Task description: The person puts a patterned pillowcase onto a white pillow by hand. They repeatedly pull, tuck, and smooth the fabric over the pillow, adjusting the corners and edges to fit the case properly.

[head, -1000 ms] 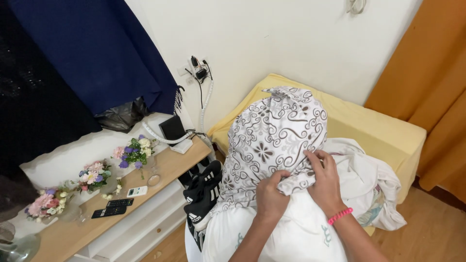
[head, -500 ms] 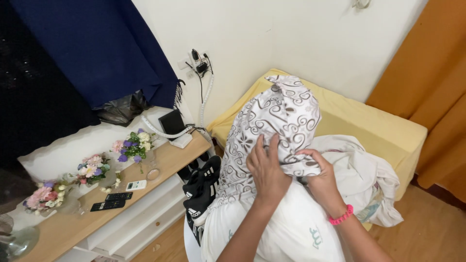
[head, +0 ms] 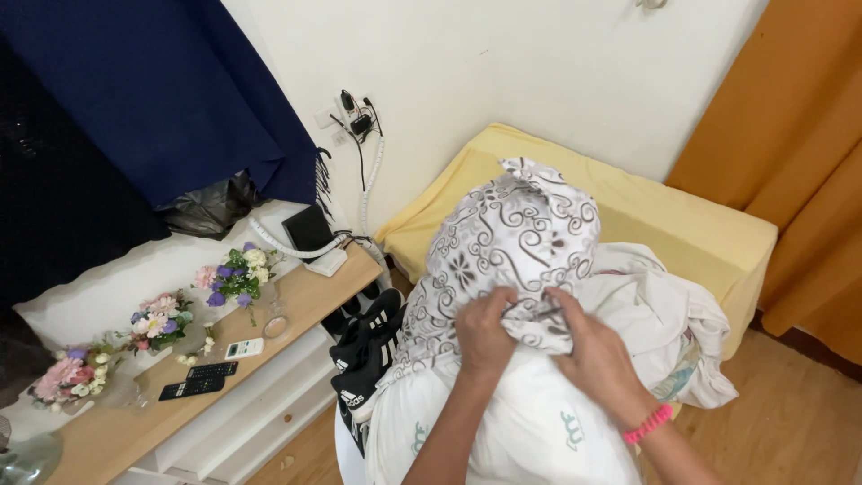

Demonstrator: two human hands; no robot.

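Both hands, left hand (head: 485,334) and right hand (head: 600,357), pinching patterned pillowcase (head: 512,242) at its hem, already over white pillow (head: 530,431) top, lower half left bare.

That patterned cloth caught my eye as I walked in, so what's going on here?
A person's left hand and right hand pinch a fold of the white patterned cloth, which is draped over a rounded form. A white garment lies below it, with a yellow-covered bed behind and a wooden shelf of flowers at the left.
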